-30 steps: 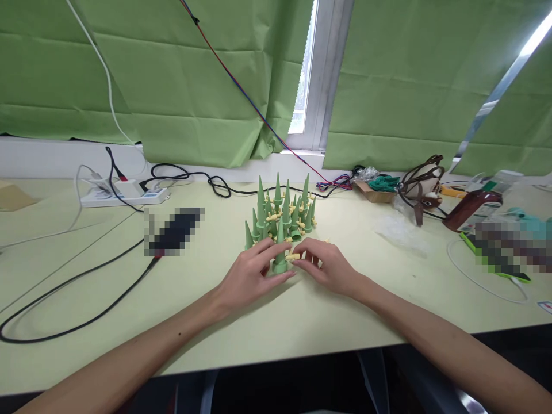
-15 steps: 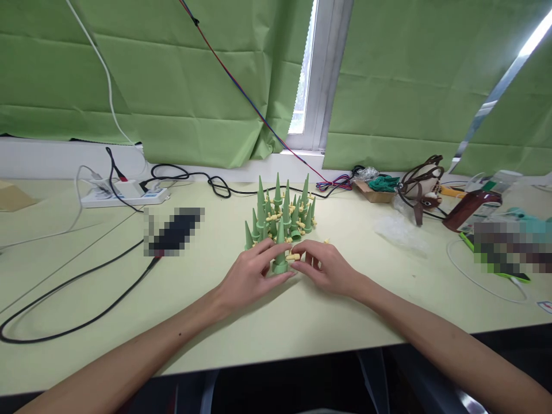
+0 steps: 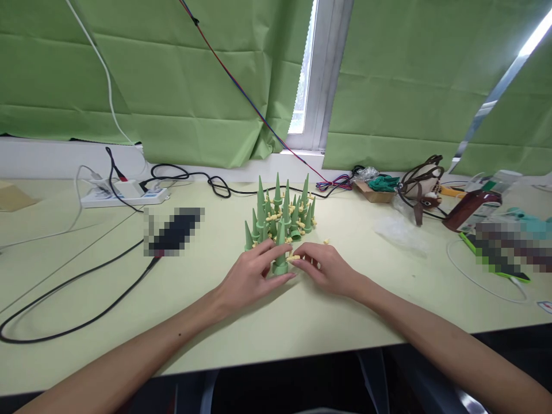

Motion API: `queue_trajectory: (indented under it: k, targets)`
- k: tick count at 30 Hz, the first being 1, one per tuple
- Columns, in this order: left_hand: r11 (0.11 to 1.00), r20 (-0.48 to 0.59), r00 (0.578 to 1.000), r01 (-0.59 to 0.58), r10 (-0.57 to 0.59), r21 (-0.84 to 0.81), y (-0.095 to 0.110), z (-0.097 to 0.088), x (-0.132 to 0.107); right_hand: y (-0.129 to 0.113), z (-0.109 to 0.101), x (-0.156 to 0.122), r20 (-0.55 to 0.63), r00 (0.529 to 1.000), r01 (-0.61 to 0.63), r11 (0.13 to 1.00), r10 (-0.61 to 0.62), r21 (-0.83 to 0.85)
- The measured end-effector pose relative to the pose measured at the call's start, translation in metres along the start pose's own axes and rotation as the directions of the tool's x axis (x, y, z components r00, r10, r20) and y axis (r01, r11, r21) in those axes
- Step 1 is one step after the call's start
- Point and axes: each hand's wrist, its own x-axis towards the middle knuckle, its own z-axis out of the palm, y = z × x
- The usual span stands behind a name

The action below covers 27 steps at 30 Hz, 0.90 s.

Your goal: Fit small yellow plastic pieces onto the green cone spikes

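My left hand (image 3: 252,275) grips a green cone (image 3: 280,253) that stands upright on the table, thumb and fingers closed round its lower part. My right hand (image 3: 326,268) pinches a small yellow piece (image 3: 294,258) against the right side of that cone's base. Just behind stands a cluster of several green cones (image 3: 282,214) with small yellow pieces among them. One more green cone (image 3: 248,236) stands at the cluster's front left, just beyond my left fingers.
A pale green table (image 3: 276,322) runs to a front edge near me. A white power strip (image 3: 125,194) and black cables (image 3: 81,287) lie at the left. At the right sit a clear plastic bag (image 3: 399,230), a cardboard box (image 3: 375,190) and a brown object (image 3: 468,208).
Both hands stay on the front cone. The right hand's fingers have shifted very slightly with the yellow piece at the cone's base.
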Motion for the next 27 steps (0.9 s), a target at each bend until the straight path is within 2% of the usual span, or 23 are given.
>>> queue_trajectory:
  k: [8,15,19,27]
  targets:
    - [1.0,0.018,1.0,0.016,-0.016,-0.003,0.001,-0.0004,0.0002,-0.003,-0.0006,0.0003,0.061,0.997,-0.047,0.998,0.05,-0.05]
    - [1.0,-0.01,1.0,0.004,-0.004,0.0,-0.0008,0.0006,0.0004,0.0006,0.0002,-0.0027,-0.005,0.999,-0.037,0.997,0.038,0.065]
    - [1.0,0.001,1.0,0.008,-0.008,0.003,-0.0001,0.0004,0.0008,0.0024,0.0011,-0.0025,-0.017,1.0,-0.005,0.999,0.005,0.036]
    - [1.0,0.015,1.0,0.002,-0.002,0.008,-0.0002,0.0006,0.0003,-0.0014,0.0,-0.0019,0.011,1.0,-0.019,1.0,0.019,0.008]
